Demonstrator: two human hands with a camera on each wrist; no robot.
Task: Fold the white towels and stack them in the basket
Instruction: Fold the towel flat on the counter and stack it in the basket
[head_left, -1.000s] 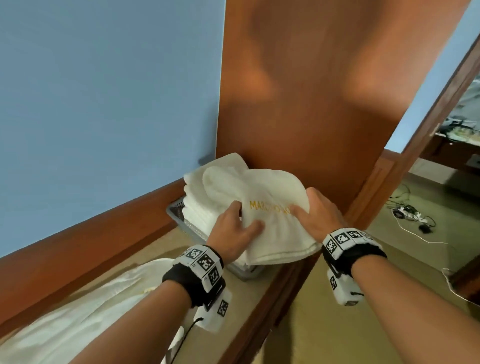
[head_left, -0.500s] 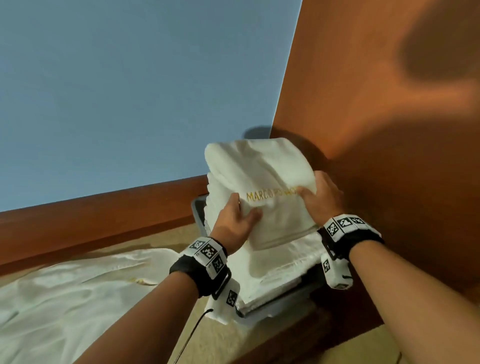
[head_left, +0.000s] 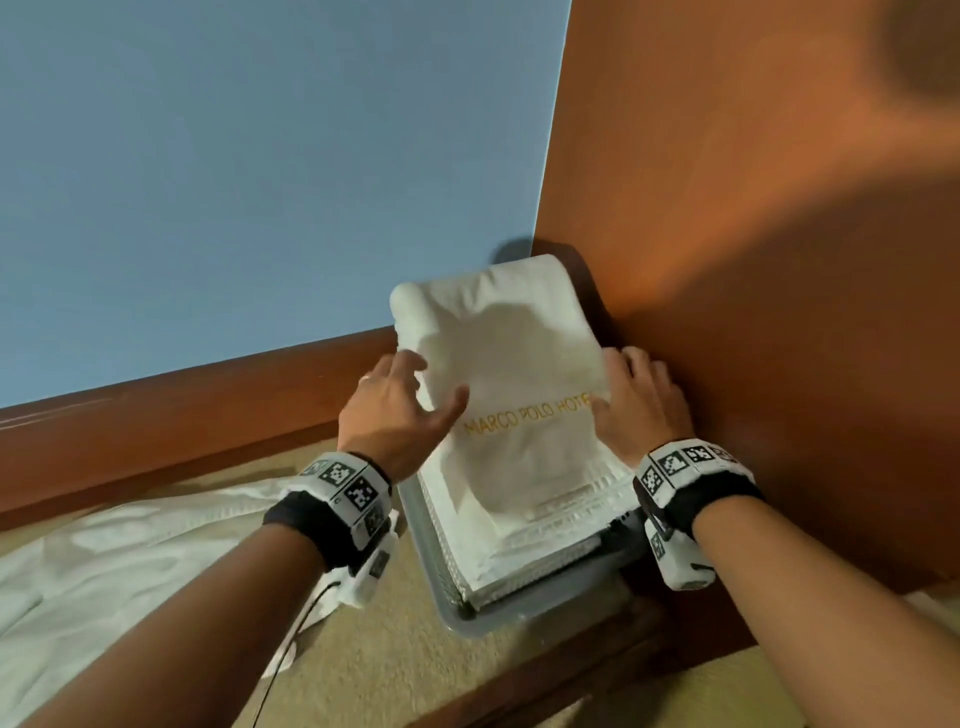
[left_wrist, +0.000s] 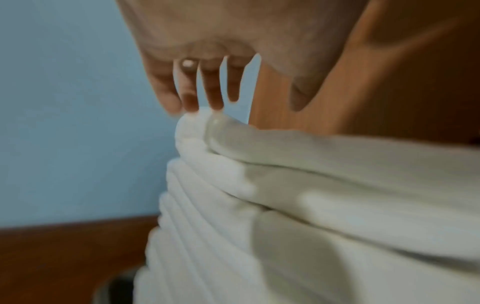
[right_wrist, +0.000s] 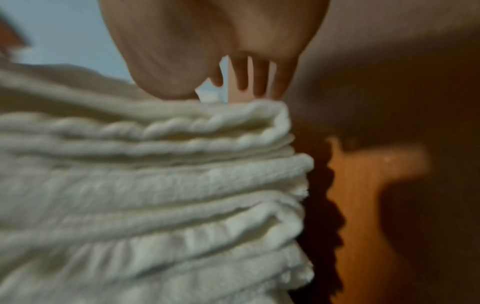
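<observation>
The top folded white terry towel (head_left: 511, 395), lettered in gold thread, lies on the stack of folded white towels (head_left: 524, 540) that fills the grey plastic basket (head_left: 470, 618). The left hand (head_left: 397, 415) and the right hand (head_left: 641, 408) flank it. The left fingers (left_wrist: 193, 90) are straight and spread, tips touching the towel's rolled edge, the thumb lying on the cloth beside the lettering. The right fingers (right_wrist: 259, 78) are likewise extended along the far side, against the stack and close to the orange-brown wooden panel (head_left: 779, 260). Neither hand grips anything.

This looks like the squaring-up step after placing. Next, I judge, comes a light pat, then turning to the unfolded white cloth (head_left: 119, 561) behind the left wrist.

Both wrist views are blurred; the basket's interior and far rim are hidden.
</observation>
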